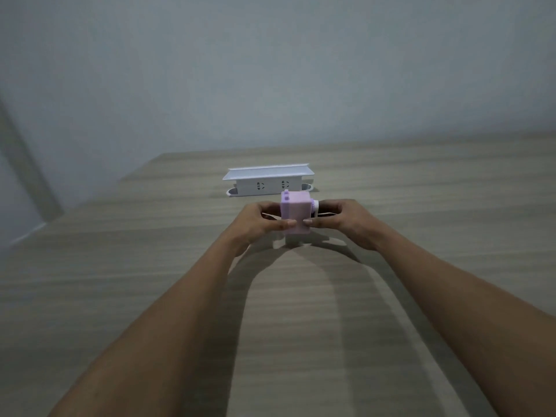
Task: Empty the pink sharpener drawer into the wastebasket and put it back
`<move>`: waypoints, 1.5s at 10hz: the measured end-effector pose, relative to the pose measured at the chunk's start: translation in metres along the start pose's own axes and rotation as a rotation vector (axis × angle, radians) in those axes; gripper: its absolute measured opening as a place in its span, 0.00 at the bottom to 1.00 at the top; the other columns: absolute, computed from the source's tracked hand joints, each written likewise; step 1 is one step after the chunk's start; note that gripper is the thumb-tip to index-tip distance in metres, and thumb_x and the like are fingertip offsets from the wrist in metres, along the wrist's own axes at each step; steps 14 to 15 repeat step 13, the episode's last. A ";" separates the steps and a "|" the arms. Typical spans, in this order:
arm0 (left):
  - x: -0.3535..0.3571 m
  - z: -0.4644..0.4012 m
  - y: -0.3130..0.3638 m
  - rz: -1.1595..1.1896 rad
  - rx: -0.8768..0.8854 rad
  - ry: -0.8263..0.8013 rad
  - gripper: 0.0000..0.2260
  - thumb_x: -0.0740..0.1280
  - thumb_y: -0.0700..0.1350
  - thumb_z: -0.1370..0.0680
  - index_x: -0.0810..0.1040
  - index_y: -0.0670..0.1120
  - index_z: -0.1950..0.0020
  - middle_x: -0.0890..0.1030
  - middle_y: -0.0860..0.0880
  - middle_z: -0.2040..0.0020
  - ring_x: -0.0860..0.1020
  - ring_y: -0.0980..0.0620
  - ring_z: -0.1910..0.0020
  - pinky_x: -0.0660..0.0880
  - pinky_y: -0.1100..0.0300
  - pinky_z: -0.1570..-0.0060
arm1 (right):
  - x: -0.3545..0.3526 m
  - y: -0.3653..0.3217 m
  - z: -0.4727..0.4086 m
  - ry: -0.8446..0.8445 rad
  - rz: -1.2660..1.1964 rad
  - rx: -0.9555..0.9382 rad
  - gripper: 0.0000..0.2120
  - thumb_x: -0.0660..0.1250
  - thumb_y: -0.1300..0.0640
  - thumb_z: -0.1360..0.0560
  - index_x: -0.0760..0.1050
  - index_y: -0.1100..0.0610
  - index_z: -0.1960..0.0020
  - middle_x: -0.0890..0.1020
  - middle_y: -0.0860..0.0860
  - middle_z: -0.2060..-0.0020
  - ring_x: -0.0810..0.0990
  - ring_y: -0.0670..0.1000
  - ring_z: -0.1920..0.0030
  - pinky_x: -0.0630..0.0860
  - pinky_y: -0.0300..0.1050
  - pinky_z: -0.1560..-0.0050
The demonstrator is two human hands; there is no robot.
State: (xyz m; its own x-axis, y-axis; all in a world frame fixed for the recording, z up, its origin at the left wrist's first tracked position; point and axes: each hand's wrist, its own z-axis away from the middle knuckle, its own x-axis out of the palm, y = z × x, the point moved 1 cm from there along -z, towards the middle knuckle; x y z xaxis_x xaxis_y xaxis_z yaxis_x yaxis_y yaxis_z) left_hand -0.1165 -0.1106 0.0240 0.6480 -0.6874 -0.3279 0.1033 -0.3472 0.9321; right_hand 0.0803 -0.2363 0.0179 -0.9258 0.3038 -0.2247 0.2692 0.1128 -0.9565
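Observation:
A pink box-shaped sharpener (296, 210) stands on the wooden table (150, 281), with a white crank hub on its right side. My left hand (258, 222) grips its left side, thumb across the front. My right hand (343, 221) holds the right side by the crank, thumb on the front lower edge. The lower part of the sharpener, with the drawer, is pale and partly hidden by my thumbs. No wastebasket is in view.
A white power strip box (267, 180) with two sockets stands just behind the sharpener, in a slot in the table. A grey wall rises beyond the table's far edge. The table's left edge runs diagonally at the left.

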 end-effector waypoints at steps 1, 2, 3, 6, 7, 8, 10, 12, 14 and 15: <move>0.000 -0.030 -0.003 -0.005 0.003 0.005 0.21 0.78 0.39 0.28 0.83 0.43 0.35 0.88 0.46 0.46 0.86 0.50 0.50 0.82 0.63 0.51 | -0.013 0.009 -0.026 0.005 -0.011 -0.006 0.20 0.77 0.66 0.28 0.82 0.62 0.37 0.88 0.55 0.44 0.86 0.53 0.41 0.80 0.41 0.40; -0.003 -0.058 -0.008 0.000 -0.018 0.004 0.21 0.78 0.39 0.27 0.82 0.44 0.35 0.87 0.50 0.49 0.85 0.60 0.56 0.79 0.70 0.58 | -0.023 0.015 -0.054 -0.005 0.001 -0.019 0.20 0.76 0.65 0.27 0.82 0.61 0.36 0.87 0.54 0.43 0.85 0.52 0.41 0.79 0.43 0.38; -0.008 -0.086 -0.018 -0.014 -0.028 0.008 0.20 0.78 0.40 0.27 0.82 0.43 0.36 0.87 0.50 0.48 0.86 0.55 0.51 0.80 0.64 0.53 | -0.028 0.023 -0.080 0.000 -0.006 -0.029 0.20 0.76 0.65 0.27 0.81 0.62 0.35 0.87 0.55 0.43 0.85 0.52 0.41 0.80 0.42 0.39; -0.009 -0.154 -0.054 0.028 -0.052 0.063 0.20 0.77 0.39 0.26 0.82 0.40 0.35 0.87 0.44 0.43 0.85 0.52 0.51 0.81 0.65 0.53 | -0.040 0.059 -0.147 0.034 -0.089 0.004 0.17 0.74 0.67 0.26 0.82 0.62 0.38 0.87 0.55 0.50 0.86 0.49 0.53 0.82 0.40 0.49; -0.011 -0.172 -0.064 0.035 -0.049 0.080 0.20 0.77 0.39 0.27 0.82 0.39 0.35 0.87 0.44 0.43 0.85 0.48 0.46 0.82 0.61 0.47 | -0.045 0.064 -0.160 0.033 -0.077 -0.004 0.16 0.74 0.67 0.26 0.82 0.62 0.38 0.87 0.54 0.51 0.86 0.47 0.55 0.82 0.40 0.50; -0.013 -0.184 -0.068 0.041 -0.051 0.080 0.21 0.78 0.40 0.27 0.82 0.39 0.34 0.87 0.45 0.43 0.85 0.50 0.46 0.81 0.61 0.47 | -0.049 0.070 -0.170 0.029 -0.072 -0.003 0.18 0.75 0.67 0.26 0.81 0.63 0.37 0.87 0.56 0.49 0.85 0.48 0.54 0.82 0.40 0.50; -0.016 -0.193 -0.073 0.029 -0.058 0.083 0.21 0.78 0.41 0.27 0.81 0.40 0.34 0.86 0.46 0.43 0.84 0.52 0.46 0.80 0.62 0.45 | -0.051 0.075 -0.178 0.032 -0.063 0.003 0.18 0.75 0.66 0.26 0.81 0.63 0.37 0.87 0.55 0.49 0.86 0.48 0.53 0.82 0.41 0.48; -0.014 -0.182 -0.071 0.014 -0.043 0.126 0.24 0.79 0.42 0.28 0.80 0.38 0.33 0.85 0.43 0.41 0.85 0.51 0.48 0.81 0.64 0.48 | -0.044 0.067 -0.168 0.098 -0.009 0.036 0.20 0.77 0.65 0.28 0.81 0.66 0.37 0.86 0.61 0.44 0.86 0.55 0.46 0.81 0.49 0.42; -0.016 -0.165 -0.070 -0.016 -0.032 0.196 0.32 0.83 0.50 0.34 0.78 0.36 0.37 0.82 0.45 0.40 0.82 0.47 0.43 0.78 0.53 0.39 | -0.038 0.054 -0.148 0.190 0.153 0.064 0.21 0.78 0.59 0.28 0.80 0.68 0.39 0.84 0.61 0.45 0.82 0.59 0.41 0.77 0.52 0.36; -0.016 -0.165 -0.070 -0.016 -0.032 0.196 0.32 0.83 0.50 0.34 0.78 0.36 0.37 0.82 0.45 0.40 0.82 0.47 0.43 0.78 0.53 0.39 | -0.038 0.054 -0.148 0.190 0.153 0.064 0.21 0.78 0.59 0.28 0.80 0.68 0.39 0.84 0.61 0.45 0.82 0.59 0.41 0.77 0.52 0.36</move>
